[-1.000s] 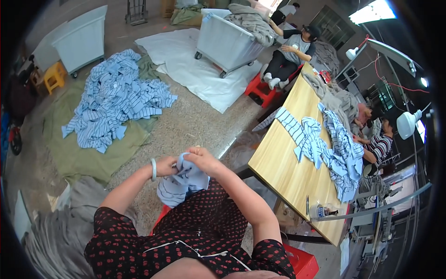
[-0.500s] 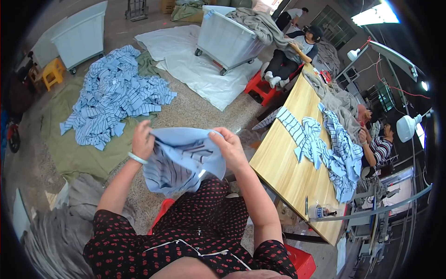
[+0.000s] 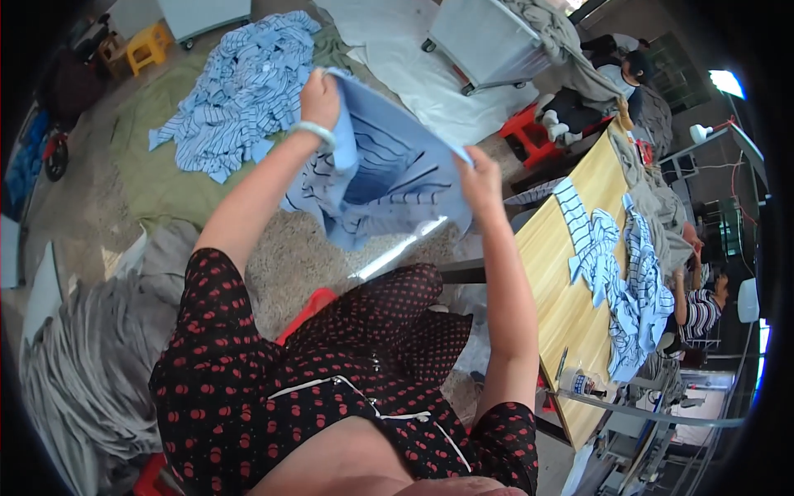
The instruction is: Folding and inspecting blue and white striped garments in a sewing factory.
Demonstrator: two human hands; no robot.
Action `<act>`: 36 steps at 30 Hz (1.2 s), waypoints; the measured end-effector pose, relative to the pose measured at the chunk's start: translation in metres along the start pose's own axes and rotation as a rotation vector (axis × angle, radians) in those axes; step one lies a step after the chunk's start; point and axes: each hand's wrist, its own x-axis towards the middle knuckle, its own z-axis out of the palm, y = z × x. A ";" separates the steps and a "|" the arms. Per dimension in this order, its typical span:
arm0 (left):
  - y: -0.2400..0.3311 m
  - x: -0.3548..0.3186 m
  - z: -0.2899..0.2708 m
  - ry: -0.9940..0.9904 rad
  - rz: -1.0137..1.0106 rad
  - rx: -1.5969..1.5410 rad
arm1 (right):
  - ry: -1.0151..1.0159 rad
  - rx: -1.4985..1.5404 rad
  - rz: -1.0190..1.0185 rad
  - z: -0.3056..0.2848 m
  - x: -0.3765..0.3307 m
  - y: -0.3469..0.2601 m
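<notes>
Stretched between my hands in front of me is a light blue garment with dark stripes [image 3: 389, 194], its plain blue band pulled taut along the top. My left hand [image 3: 320, 103], with a pale bangle on the wrist, is closed round one end of that band. The other end is gripped by my right hand [image 3: 481, 183], thumb on top. The striped body of the garment hangs loose below and gapes like a pouch. Beyond my left hand, a large heap of like blue striped garments [image 3: 231, 99] lies on a green cloth [image 3: 136, 157].
At right stands a wooden table [image 3: 550, 281] bearing blue striped garments [image 3: 608, 264], grey fabric and a small clear jar [image 3: 579, 382]. White carts [image 3: 480, 41] stand at the back. Grey fabric [image 3: 99, 364] is piled at my left. Two co-workers sit beyond the table.
Both hands have lifted the garment up and away from me, the left one higher, and its band is now pulled straight. My view has shifted, so the surroundings sit further right.
</notes>
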 end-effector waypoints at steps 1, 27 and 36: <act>0.003 0.003 -0.002 -0.011 -0.009 0.004 | 0.039 -0.048 -0.024 -0.005 0.005 0.000; -0.150 -0.071 -0.104 -1.192 0.277 0.793 | -0.696 -0.573 -0.339 0.040 -0.058 0.109; -0.045 0.076 -0.074 -0.655 0.212 0.477 | -0.010 -0.354 -0.188 -0.049 0.034 0.015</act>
